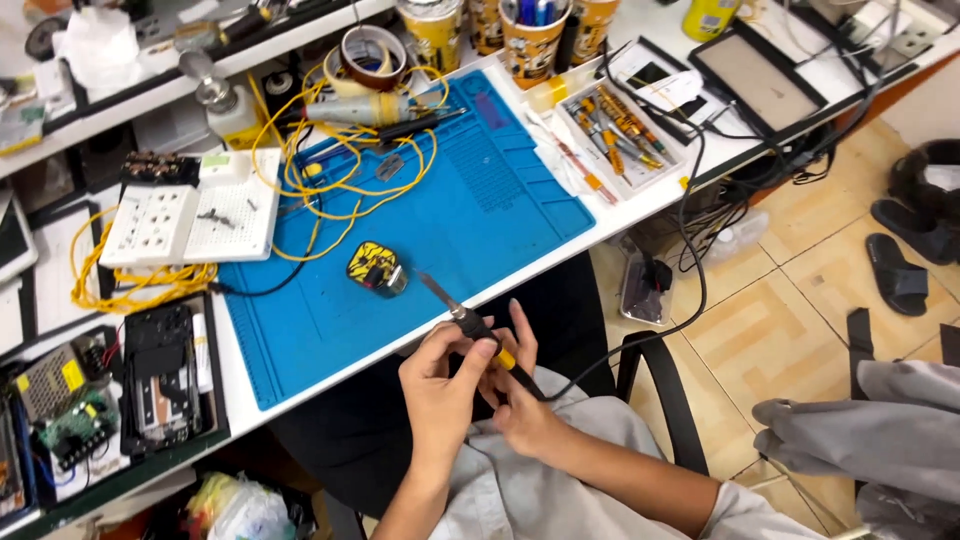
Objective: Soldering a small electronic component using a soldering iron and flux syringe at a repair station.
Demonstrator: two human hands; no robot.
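Both my hands hold a soldering iron (pixel 458 315) in front of the bench edge. My left hand (pixel 440 385) grips its black handle near the front. My right hand (pixel 518 395) holds the rear of the handle by the yellow band, where the black cord (pixel 690 250) leaves. The metal tip points up-left toward a small yellow and black block (pixel 375 267) lying on the blue work mat (pixel 440 225); tip and block are a little apart.
Yellow wire loops (pixel 330 190), a white breadboard (pixel 235 210) and power strip (pixel 140 225) lie left of the mat. A screwdriver bit tray (pixel 620 135), tape roll (pixel 372 55) and cups stand behind. Circuit boards (pixel 65 410) sit at far left. Another person's grey-clad legs (pixel 860 420) are at right.
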